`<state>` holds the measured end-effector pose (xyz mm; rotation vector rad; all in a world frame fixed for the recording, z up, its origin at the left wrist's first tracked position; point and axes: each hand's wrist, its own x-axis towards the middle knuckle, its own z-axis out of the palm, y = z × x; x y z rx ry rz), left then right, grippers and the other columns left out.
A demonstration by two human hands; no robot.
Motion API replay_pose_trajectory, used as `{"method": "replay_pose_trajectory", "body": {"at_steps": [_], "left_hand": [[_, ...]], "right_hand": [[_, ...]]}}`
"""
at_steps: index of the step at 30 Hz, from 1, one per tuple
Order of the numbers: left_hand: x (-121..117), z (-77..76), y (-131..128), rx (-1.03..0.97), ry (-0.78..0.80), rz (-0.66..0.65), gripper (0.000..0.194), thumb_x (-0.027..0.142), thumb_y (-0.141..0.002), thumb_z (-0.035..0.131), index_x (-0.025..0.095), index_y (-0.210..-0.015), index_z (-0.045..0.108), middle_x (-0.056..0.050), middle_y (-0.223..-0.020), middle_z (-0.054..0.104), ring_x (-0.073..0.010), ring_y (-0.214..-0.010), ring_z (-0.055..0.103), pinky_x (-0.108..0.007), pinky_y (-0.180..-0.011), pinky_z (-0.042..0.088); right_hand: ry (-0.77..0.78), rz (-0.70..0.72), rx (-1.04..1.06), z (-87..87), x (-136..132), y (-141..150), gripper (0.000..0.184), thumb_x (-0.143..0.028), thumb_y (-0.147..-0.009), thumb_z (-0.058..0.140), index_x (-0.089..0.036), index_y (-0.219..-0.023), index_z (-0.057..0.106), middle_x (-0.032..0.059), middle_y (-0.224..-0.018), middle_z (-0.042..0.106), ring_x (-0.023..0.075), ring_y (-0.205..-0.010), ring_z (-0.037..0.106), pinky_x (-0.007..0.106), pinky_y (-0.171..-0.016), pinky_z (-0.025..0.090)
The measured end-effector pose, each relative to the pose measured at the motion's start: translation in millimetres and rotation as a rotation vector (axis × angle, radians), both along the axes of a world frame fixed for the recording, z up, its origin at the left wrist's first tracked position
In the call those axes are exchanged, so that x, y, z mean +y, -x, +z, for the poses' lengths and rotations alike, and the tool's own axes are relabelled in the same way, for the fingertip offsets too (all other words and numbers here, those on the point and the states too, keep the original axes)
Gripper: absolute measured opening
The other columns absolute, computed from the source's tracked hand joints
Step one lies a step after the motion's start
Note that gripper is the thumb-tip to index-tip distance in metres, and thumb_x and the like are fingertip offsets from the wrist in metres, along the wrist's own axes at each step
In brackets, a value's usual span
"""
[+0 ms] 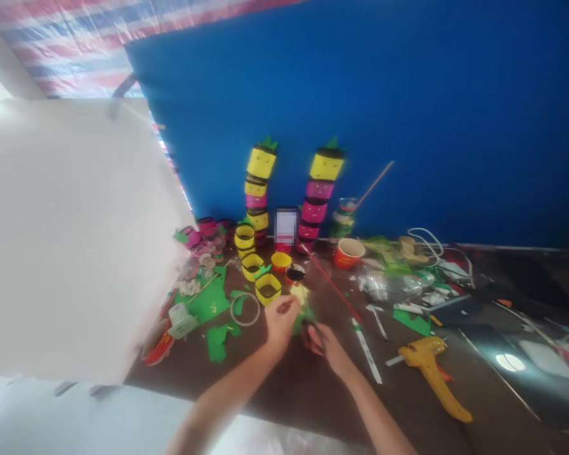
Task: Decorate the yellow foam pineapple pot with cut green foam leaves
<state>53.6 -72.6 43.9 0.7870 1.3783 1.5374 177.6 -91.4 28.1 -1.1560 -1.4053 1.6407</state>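
Note:
My left hand (281, 322) is closed in a pinch on a small green and yellow foam piece (302, 302) above the dark table (313, 392). My right hand (323, 344) is closed just to its right, on what looks like scissors (310, 330), though blur hides the detail. Both hands meet near the table's middle, just in front of yellow foam-wrapped cups (268, 287).
A yellow glue gun (431, 366) lies right of my hands. Two tall stacks of yellow and pink cups (318, 196) stand against a blue backdrop (408, 114). Green foam scraps (208, 303), a tape ring (245, 309), a red cup (347, 253) and a white board (66, 240) at left surround the work.

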Motion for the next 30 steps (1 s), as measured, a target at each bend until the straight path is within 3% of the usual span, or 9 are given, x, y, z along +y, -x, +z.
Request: {"method": "replay_pose_trajectory", "body": {"at_steps": [13, 30], "left_hand": [[-9.8, -2.3, -0.1, 0.063, -0.03, -0.053, 0.021, 0.03, -0.065, 0.067, 0.012, -0.075, 0.069, -0.008, -0.075, 0.07, -0.0168, -0.07, 0.064, -0.029, -0.069, 0.05], [-11.7, -5.3, 2.4, 0.032, -0.025, -0.067, 0.02, 0.03, -0.064, 0.068, 0.013, -0.074, 0.069, -0.006, -0.071, 0.069, -0.0159, -0.068, 0.062, -0.028, -0.067, 0.05]], "right_hand": [[-0.024, -0.049, 0.007, -3.8, 1.9, -0.9, 0.053, -0.07, -0.067, 0.053, -0.017, -0.067, 0.058, 0.0006, -0.057, 0.052, 0.0125, -0.053, 0.047, 0.024, -0.048, 0.039], [-0.052, -0.059, -0.035, -8.6, 0.5, 0.6, 0.052, -0.068, -0.071, 0.05, -0.017, -0.062, 0.054, 0.0003, -0.056, 0.049, 0.0116, -0.052, 0.04, 0.023, -0.047, 0.034]]}}
